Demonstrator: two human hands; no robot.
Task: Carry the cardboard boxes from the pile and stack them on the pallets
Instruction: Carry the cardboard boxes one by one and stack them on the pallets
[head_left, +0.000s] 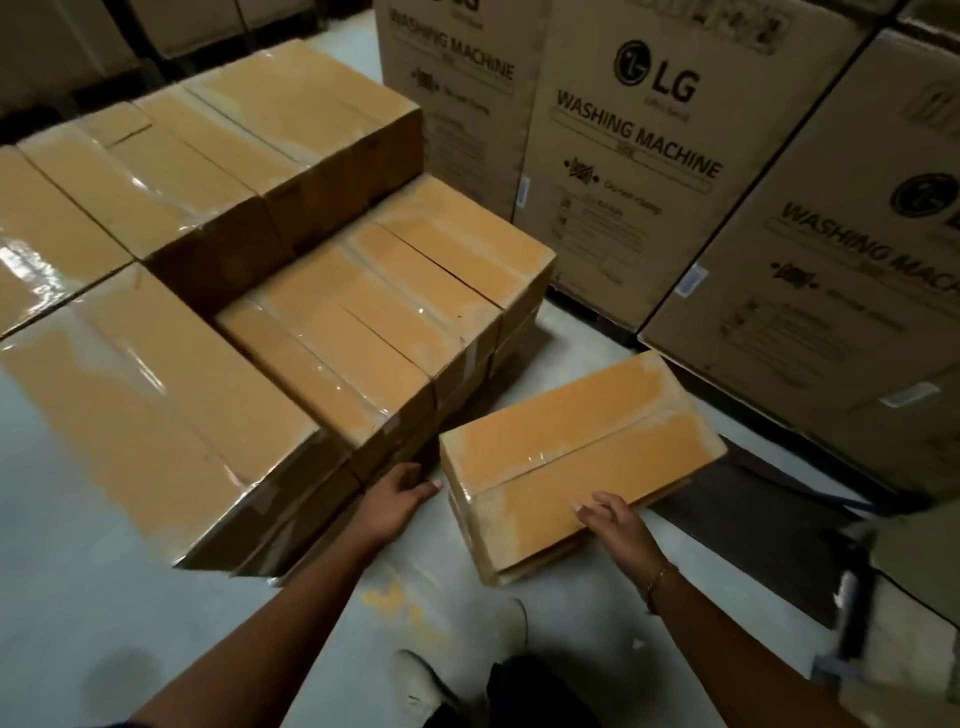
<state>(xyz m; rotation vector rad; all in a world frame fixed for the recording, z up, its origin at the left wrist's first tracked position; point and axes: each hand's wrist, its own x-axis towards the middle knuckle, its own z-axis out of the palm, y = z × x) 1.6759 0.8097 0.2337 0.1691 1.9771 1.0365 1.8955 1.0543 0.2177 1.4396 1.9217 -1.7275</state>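
Observation:
A taped cardboard box lies on the pale floor at lower centre-right, apart from the others. My right hand rests on its near top edge with fingers loosely bent. My left hand hovers with relaxed fingers just left of the box, between it and the stacked boxes. A pile of similar taped boxes fills the left and centre, stepped in height, with a taller row behind and a big near box. No pallet can be made out under the stack.
Tall washing-machine cartons form a wall at the back and right. A dark pallet-like base lies on the floor right of the loose box. My shoes stand on the floor below. A blurred object sits at lower right.

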